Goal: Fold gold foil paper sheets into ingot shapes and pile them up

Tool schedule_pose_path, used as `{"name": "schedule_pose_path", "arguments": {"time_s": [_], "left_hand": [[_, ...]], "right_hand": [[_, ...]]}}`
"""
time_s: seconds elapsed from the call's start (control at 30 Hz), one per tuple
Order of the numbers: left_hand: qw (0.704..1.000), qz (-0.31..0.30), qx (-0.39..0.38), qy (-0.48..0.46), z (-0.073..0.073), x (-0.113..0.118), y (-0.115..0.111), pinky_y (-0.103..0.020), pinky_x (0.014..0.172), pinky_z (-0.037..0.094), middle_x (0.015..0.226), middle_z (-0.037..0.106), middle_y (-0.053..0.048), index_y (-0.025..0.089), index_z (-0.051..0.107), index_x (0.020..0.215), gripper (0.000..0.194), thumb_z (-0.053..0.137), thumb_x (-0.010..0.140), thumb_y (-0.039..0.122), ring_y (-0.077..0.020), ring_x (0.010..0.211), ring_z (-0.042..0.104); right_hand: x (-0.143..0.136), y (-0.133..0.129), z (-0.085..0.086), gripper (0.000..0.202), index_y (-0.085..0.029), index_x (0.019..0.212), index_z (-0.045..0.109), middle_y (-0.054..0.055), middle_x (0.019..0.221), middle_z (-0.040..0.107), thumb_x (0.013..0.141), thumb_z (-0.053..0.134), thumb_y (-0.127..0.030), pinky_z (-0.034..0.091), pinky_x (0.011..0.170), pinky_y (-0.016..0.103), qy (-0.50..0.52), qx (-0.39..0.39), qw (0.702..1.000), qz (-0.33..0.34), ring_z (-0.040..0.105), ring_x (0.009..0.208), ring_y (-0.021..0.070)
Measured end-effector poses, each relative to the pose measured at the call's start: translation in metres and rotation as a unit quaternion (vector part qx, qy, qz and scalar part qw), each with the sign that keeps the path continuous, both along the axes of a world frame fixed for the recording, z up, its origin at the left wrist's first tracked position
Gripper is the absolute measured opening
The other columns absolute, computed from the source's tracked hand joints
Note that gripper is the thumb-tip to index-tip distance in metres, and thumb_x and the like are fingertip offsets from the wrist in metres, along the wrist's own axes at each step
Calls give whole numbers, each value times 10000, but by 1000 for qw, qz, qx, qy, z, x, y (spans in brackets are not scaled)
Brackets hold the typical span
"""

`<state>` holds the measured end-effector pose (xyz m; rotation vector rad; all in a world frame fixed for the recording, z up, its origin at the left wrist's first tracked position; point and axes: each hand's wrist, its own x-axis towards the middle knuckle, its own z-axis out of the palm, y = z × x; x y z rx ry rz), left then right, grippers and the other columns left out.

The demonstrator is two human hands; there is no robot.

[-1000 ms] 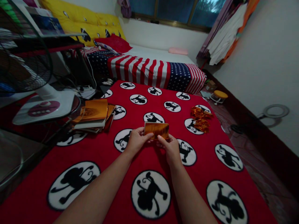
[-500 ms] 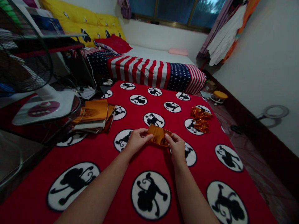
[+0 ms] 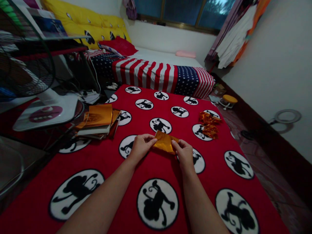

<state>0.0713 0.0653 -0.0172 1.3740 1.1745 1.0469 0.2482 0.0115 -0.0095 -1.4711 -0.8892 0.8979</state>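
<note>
A folded piece of shiny gold foil paper (image 3: pixel 164 142) is held between both hands just above the red cloth (image 3: pixel 117 185) with its monkey circles. My left hand (image 3: pixel 143 145) pinches the foil's left end between thumb and fingers. At the right end, my right hand (image 3: pixel 184 152) grips it with the thumb on top. A stack of gold and white paper sheets (image 3: pixel 98 117) lies to the left. Several crumpled or folded gold foil pieces (image 3: pixel 210 125) rest on the cloth to the right.
At the left a fan (image 3: pixel 46 94) stands beside a small desk (image 3: pixel 56 48). A bed with a striped and starred cover (image 3: pixel 146 73) is at the back. On the floor at right are a yellow stool (image 3: pixel 229 99) and a ring light (image 3: pixel 287 116).
My left fingers have slid slightly left along the foil, showing more of its left end. The foil looks flatter and brighter. My right hand has hardly moved.
</note>
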Motion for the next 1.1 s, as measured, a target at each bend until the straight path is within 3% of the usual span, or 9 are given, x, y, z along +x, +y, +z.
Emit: {"name": "schedule_pose_path", "arguments": {"time_s": [0.3, 0.6, 0.73, 0.9, 1.1], "left_hand": [[994, 21, 50, 90, 3, 0, -2, -261, 627, 493, 771, 746, -82, 144, 741, 800, 215, 675, 739, 339, -191, 687, 672], [951, 47, 104, 289, 12, -3, -11, -275, 656, 448, 785, 746, -36, 230, 753, 836, 186, 632, 781, 359, -191, 717, 668], [921, 53, 145, 357, 18, -3, -14, -263, 617, 406, 820, 724, -26, 238, 740, 793, 163, 615, 786, 343, -181, 727, 650], [886, 50, 144, 438, 20, 0, -16, -268, 564, 358, 792, 706, -36, 232, 723, 755, 158, 609, 778, 340, -192, 704, 631], [879, 40, 147, 453, 20, 1, -17, -268, 589, 371, 790, 688, -33, 226, 684, 775, 113, 608, 791, 307, -194, 738, 623]], "right_hand": [[0, -1, -2, 322, -174, 584, 551, -42, 528, 493, 751, 632, -437, 317, 488, 215, -133, 7, 991, -15, 433, 516, 105], [-1, -1, -7, 265, -170, 707, 676, -8, 604, 625, 802, 569, -393, 337, 531, 226, -261, -10, 965, -23, 526, 546, 130], [-5, -2, 0, 254, -194, 716, 690, 0, 622, 648, 815, 548, -380, 327, 546, 230, -339, -41, 940, -18, 565, 578, 139], [-11, -2, 8, 221, -219, 748, 707, 16, 661, 679, 811, 555, -367, 284, 540, 249, -453, -102, 885, -16, 578, 603, 155], [-15, 0, 12, 193, -241, 934, 673, 14, 773, 712, 804, 596, -362, 284, 564, 255, -476, -157, 865, -24, 632, 709, 186]]}}
